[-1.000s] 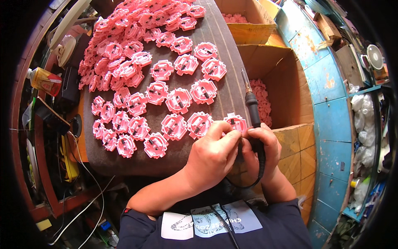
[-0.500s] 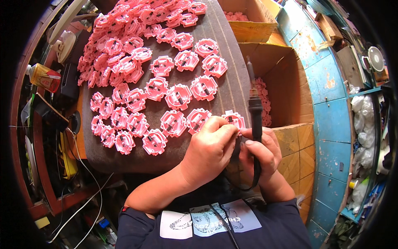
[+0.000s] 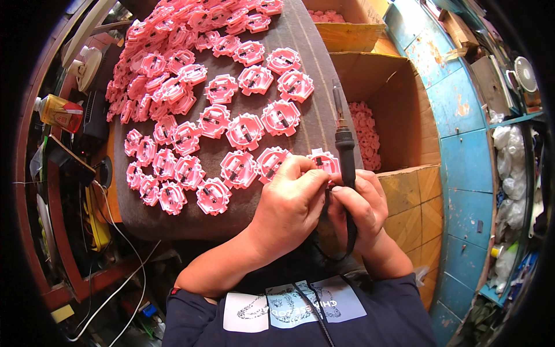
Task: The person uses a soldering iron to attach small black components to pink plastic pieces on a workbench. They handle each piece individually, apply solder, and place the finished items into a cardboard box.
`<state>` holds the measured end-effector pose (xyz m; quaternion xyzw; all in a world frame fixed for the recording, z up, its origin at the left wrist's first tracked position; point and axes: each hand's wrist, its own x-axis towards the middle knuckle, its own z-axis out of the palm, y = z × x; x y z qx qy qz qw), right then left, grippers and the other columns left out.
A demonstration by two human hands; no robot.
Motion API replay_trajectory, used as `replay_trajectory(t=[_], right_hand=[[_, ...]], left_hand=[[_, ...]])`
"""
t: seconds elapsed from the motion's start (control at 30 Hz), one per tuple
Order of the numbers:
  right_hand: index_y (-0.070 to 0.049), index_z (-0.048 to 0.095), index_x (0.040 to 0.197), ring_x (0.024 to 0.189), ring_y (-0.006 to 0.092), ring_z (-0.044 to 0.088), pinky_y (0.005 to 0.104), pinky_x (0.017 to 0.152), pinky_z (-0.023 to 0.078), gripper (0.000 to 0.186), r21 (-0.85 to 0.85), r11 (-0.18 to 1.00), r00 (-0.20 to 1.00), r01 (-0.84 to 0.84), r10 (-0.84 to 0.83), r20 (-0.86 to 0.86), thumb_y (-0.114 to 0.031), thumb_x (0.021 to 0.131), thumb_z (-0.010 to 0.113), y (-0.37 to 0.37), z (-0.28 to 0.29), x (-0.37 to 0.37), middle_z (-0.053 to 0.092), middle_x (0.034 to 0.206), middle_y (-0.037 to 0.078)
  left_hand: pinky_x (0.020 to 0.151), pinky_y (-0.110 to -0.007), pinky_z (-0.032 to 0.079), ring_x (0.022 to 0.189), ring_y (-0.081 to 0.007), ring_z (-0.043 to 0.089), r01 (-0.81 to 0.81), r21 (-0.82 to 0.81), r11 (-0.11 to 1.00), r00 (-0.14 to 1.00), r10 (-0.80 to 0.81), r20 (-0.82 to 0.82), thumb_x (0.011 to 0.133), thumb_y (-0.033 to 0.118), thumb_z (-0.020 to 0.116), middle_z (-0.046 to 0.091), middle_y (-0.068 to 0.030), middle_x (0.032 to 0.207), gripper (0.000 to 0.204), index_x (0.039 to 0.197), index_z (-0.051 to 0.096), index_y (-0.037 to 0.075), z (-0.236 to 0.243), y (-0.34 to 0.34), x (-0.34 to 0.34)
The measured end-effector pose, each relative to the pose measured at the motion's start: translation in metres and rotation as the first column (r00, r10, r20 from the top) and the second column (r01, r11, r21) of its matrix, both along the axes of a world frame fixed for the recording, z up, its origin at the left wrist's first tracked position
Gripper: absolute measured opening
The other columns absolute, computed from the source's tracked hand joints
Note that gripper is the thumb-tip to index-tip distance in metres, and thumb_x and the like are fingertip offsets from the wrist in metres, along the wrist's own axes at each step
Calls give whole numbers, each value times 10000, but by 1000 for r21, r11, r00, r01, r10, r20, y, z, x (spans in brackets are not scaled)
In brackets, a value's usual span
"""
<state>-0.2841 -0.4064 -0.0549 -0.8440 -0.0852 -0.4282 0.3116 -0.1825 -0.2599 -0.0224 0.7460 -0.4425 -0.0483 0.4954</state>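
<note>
My left hand (image 3: 289,199) is closed in a pinch, its fingertips against the near edge of a pink plastic part (image 3: 324,162). Whatever sits between those fingers is hidden. Lodged in my right hand (image 3: 365,205) is a soldering iron (image 3: 344,144) with a black handle, its metal tip pointing up and away from me. The right thumb and index finger pinch together beside the left fingertips; something tiny and dark shows there, too small to name. Several similar pink parts with black pieces inside lie in loose rows to the left, one of them (image 3: 272,163) just beyond my left hand.
A large heap of pink parts (image 3: 173,58) covers the far left of the dark worktop (image 3: 324,81). Open cardboard boxes (image 3: 399,110) with more pink parts stand on the right, before blue cabinets (image 3: 462,156). A bottle (image 3: 60,113) and white cables (image 3: 139,260) are at left.
The soldering iron has tilted, its tip shifting left. My right hand has come closer to the left fingertips. The whole view has shifted slightly; the rows of pink parts keep their arrangement.
</note>
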Motion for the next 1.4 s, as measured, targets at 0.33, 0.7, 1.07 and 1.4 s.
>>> replay_trajectory(t=[0.33,0.7,1.07,1.4], right_hand=[[33,529,1361,762,269,714,396,666,584,449,330,943,999,-43,39,18,-230,1028,675,-13,0,-52,717,936,179],[4,567,1337,749,293,709,406,654,578,520,313,950,1000,-12,9,9,-457,1097,574,-30,22,-77,705,911,180],[11,612,1230,671,280,686,406,621,574,456,327,944,999,-45,52,-12,-399,1039,674,-31,31,-86,698,826,150],[28,713,1062,601,276,649,395,579,551,279,315,946,988,-84,119,-96,-207,914,687,-34,40,-94,668,739,124]], left_hand=[[734,-381,566,842,-319,689,-31,72,997,998,27,61,847,-91,737,660,-161,987,178,995,710,4,6,-2,-4],[622,-338,530,712,-245,647,-92,120,989,993,82,81,839,-80,773,658,-123,895,171,974,724,12,16,-5,-5],[654,-335,548,759,-253,675,-46,110,993,971,18,240,858,-88,757,674,-135,968,197,1032,730,1,11,-4,-5],[704,-349,553,795,-283,683,-47,146,988,980,17,200,876,-98,738,673,-145,969,177,1030,727,-12,14,-3,-7]])
